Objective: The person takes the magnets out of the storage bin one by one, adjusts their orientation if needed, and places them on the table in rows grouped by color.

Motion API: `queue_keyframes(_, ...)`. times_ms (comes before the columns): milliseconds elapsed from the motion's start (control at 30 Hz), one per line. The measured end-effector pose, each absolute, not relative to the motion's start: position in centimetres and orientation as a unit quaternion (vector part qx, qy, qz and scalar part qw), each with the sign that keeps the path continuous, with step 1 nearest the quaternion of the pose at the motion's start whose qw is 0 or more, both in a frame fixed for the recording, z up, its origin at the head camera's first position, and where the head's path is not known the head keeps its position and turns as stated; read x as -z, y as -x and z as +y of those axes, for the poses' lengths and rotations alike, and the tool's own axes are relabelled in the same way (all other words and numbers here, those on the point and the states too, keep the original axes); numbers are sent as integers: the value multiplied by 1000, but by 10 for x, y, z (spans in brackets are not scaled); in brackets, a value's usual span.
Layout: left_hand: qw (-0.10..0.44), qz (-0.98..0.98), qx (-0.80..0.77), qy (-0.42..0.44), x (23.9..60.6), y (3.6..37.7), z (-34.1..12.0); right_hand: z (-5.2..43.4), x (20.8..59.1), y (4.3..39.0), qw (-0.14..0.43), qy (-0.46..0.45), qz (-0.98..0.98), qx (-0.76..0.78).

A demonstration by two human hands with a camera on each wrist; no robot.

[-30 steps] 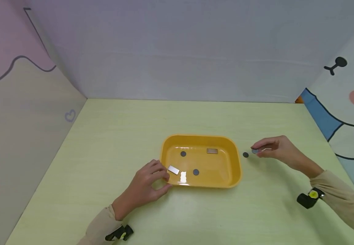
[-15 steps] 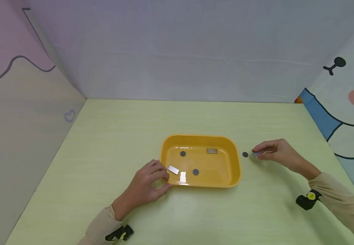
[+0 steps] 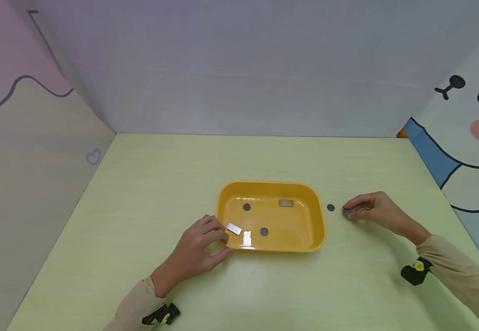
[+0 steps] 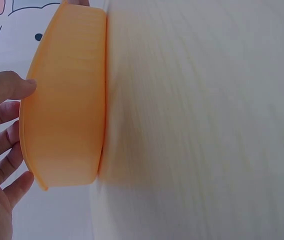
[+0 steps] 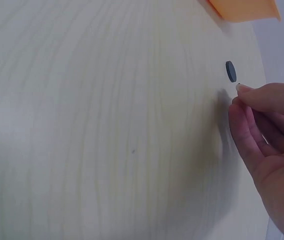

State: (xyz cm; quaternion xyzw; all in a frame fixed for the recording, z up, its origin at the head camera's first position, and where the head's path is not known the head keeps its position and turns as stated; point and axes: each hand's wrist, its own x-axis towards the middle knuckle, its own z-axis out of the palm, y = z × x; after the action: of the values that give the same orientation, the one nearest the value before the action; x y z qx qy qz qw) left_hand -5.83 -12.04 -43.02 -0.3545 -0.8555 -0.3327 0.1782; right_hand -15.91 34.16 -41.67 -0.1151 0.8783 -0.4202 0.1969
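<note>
My left hand (image 3: 199,246) holds the yellow plastic tray (image 3: 271,249) by its near left corner, thumb on the front rim and fingers on the left one. In the left wrist view the thumb (image 4: 22,87) lies at the rim above the outer wall. To the tray's right, my right hand (image 3: 372,209) pinches a small dark grey disc (image 3: 347,211) between thumb and fingertips, low over the table. In the right wrist view the fingers mostly hide it. A second grey disc (image 3: 331,208) lies on the table between that hand and the tray.
Inside the tray are two grey discs, one farther back (image 3: 246,207) and one nearer the front (image 3: 264,231). It also holds two flat silvery rectangles, one at left (image 3: 233,229) and one at the back right (image 3: 286,203). Printed walls border the pale table (image 3: 173,170).
My right hand has come down and slightly toward the front, with the disc still pinched. My left hand stays on the tray.
</note>
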Motion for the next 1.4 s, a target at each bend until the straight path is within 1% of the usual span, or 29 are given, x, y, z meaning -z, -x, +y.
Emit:
queue_keyframes(167,182,-855,331,354,427,57,-120,342,418,160,185,129,886,406)
queue_keyframes(933,182,-857,329,352,419,52,-117,344,424,160,71,192,919,336)
queue_keyframes(1133,184,-857,328,353,419,52,-117,344,425,157,57,188,931,309)
queue_keyframes(1400,186,-858,324,353,420,52,-117,339,423,155,55,182,938,290)
